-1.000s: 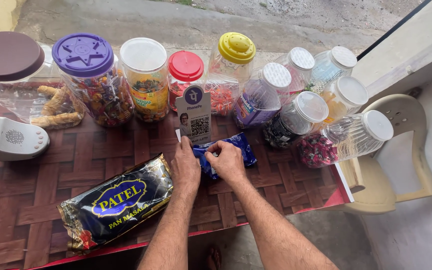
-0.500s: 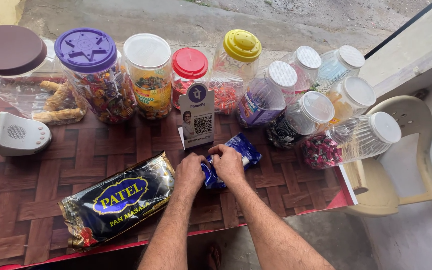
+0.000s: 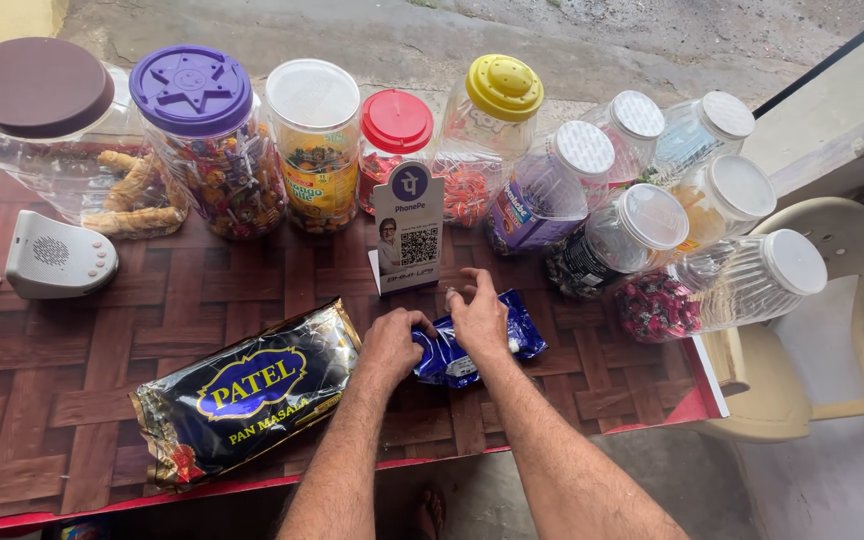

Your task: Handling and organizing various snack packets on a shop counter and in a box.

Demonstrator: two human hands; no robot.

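Both my hands rest on a small shiny blue foil packet (image 3: 497,345) lying on the brown woven-pattern counter (image 3: 102,350). My left hand (image 3: 392,345) is curled over the packet's left end and grips it. My right hand (image 3: 477,315) presses on the packet's middle, its fingers spread toward the far side. A large black and gold foil packet (image 3: 247,390) lies just left of my left hand, tilted on the counter. A small white card stand with a square code (image 3: 408,230) stands upright right behind my hands.
A row of plastic jars lines the far edge: brown lid (image 3: 37,85), purple lid (image 3: 192,90), white lid (image 3: 312,95), red lid (image 3: 397,120), yellow lid (image 3: 504,88), and several tilted white-lidded jars (image 3: 652,215) at right. A white speaker box (image 3: 57,258) sits left. A cream plastic chair (image 3: 832,330) stands right.
Both hands and the blue packet have drawn nearer to me on the counter. My right hand's fingers have lifted and spread over the packet.
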